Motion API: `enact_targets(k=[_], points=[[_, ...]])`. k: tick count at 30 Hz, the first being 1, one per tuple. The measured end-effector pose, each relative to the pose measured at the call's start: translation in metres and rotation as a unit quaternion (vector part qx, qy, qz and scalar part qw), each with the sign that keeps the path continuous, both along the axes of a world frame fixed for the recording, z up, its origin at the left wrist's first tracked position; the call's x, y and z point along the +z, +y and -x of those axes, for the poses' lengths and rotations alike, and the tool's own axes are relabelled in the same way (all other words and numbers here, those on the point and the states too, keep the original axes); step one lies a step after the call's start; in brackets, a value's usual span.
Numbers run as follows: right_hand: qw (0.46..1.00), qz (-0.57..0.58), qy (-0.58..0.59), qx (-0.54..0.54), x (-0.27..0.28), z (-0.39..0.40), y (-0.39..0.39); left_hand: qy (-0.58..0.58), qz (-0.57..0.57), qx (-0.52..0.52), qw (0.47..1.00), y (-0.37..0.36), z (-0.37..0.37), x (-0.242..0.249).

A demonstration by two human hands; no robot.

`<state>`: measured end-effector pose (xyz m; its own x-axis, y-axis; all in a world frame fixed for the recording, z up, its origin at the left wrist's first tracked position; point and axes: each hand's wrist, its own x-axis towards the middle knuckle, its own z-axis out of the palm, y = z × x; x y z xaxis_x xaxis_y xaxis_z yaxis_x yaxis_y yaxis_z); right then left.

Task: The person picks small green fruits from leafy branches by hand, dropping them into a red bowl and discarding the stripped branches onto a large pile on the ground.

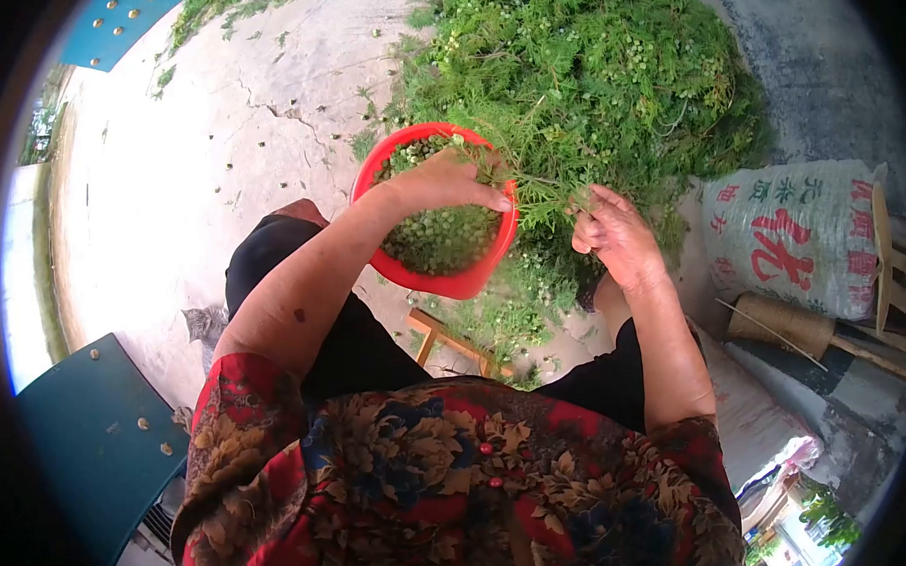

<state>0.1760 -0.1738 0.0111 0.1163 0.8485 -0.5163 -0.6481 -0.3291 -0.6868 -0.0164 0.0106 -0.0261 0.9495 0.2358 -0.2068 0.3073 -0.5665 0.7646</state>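
Note:
A red bucket stands between my knees, with many small round green cones inside it. My left hand is over the bucket's right side, its fingers closed around the leafy end of a green conifer sprig. Some of those fingertips are hidden in the leaves. To the right of the bucket, my right hand pinches the other end of the sprig between thumb and fingers. The sprig stretches between both hands, across the bucket's rim.
A large heap of cut conifer branches lies beyond and right of the bucket. A woven sack with red characters and a twine spool are at right. A wooden frame is near my legs; a grey striped cat is at left.

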Motion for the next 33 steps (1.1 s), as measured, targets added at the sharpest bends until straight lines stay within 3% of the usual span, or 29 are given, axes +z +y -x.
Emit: enact_targets(k=[1, 4, 7, 10, 14, 16, 18, 19, 20, 24, 27, 31, 33], points=[[1.0, 0.004, -0.011, -0.005, 0.0, 0.0, 0.0, 0.001, -0.069, -0.034, 0.997, 0.0, 0.001, -0.008], [0.997, 0.03, -0.069, 0.003, 0.002, 0.005, -0.002, 0.175, -0.145, -0.041, 0.973, 0.0, 0.002, -0.014], [0.977, 0.069, -0.19, 0.063, 0.009, 0.023, -0.005, 0.196, -0.148, -0.025, 0.969, 0.002, 0.008, 0.002], [0.932, 0.072, -0.339, 0.108, 0.013, 0.036, -0.007, 0.133, -0.254, 0.057, 0.956, -0.007, 0.008, -0.032], [0.863, 0.04, -0.487, 0.13, 0.024, 0.048, -0.011, 0.238, -0.32, 0.012, 0.917, -0.005, -0.009, -0.021], [0.859, 0.013, -0.497, 0.123, 0.029, 0.053, -0.011, 0.304, -0.363, -0.051, 0.879, -0.004, -0.016, -0.015], [0.863, -0.001, -0.496, 0.097, 0.041, 0.058, -0.015, 0.18, -0.229, 0.126, 0.948, 0.018, 0.002, -0.02], [0.888, 0.021, -0.453, 0.075, 0.041, 0.052, -0.018, 0.115, -0.154, 0.214, 0.958, 0.03, 0.007, -0.019], [0.911, 0.041, -0.408, 0.054, 0.04, 0.041, -0.021, 0.155, -0.139, 0.304, 0.93, 0.042, 0.004, -0.018], [0.955, 0.082, -0.282, -0.028, 0.022, 0.005, -0.021, 0.218, -0.174, 0.186, 0.942, 0.035, 0.02, -0.002], [0.964, 0.107, -0.237, -0.062, 0.013, -0.003, -0.022, 0.121, -0.213, 0.173, 0.954, 0.03, 0.018, -0.002], [0.96, 0.099, -0.256, -0.051, 0.006, -0.004, -0.02, 0.017, -0.075, 0.07, 0.995, 0.025, 0.003, 0.013], [0.955, 0.1, -0.277, -0.037, 0.004, -0.003, -0.019, 0.05, 0.072, 0.028, 0.996, 0.025, -0.002, 0.011]])
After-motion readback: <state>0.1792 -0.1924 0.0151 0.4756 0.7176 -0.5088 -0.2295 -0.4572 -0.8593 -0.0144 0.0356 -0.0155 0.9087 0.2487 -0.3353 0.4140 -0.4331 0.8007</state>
